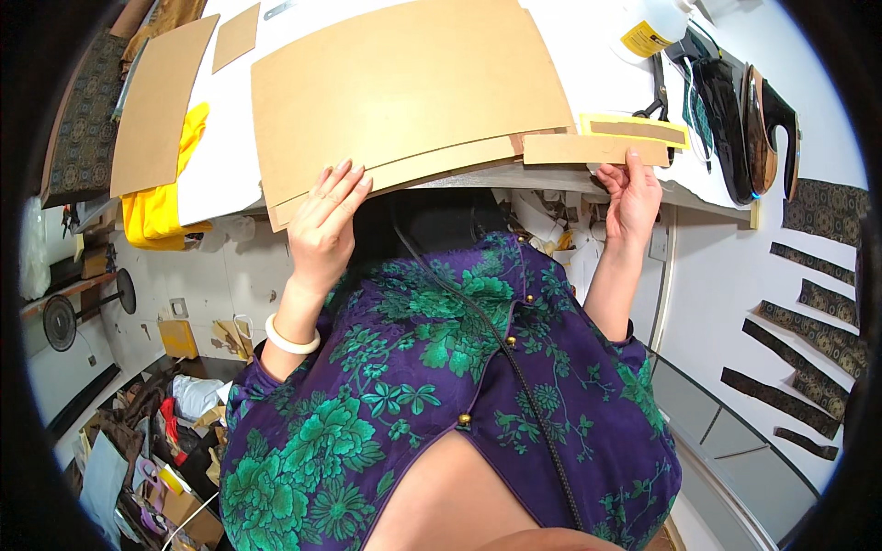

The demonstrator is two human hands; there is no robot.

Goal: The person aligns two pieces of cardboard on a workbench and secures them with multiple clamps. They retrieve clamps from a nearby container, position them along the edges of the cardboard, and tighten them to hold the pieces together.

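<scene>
My left hand [328, 223] rests with fingers spread on the near edge of a stack of large brown cardboard pattern sheets [404, 87] lying on the white table [225, 156]. My right hand [632, 197] pinches the near edge of a narrow brown cardboard strip [593, 150] at the table's front edge. Just beyond that strip lies a yellow-bordered strip [634, 130]. A white bangle [289, 342] circles my left wrist.
Another cardboard sheet [161, 101] and yellow cloth [170, 197] lie at the left. Black scissors [658, 101] and a black iron [767, 138] sit at the right. Dark patterned fabric strips [808, 340] lie on a white surface at the right. Clutter covers the floor at lower left.
</scene>
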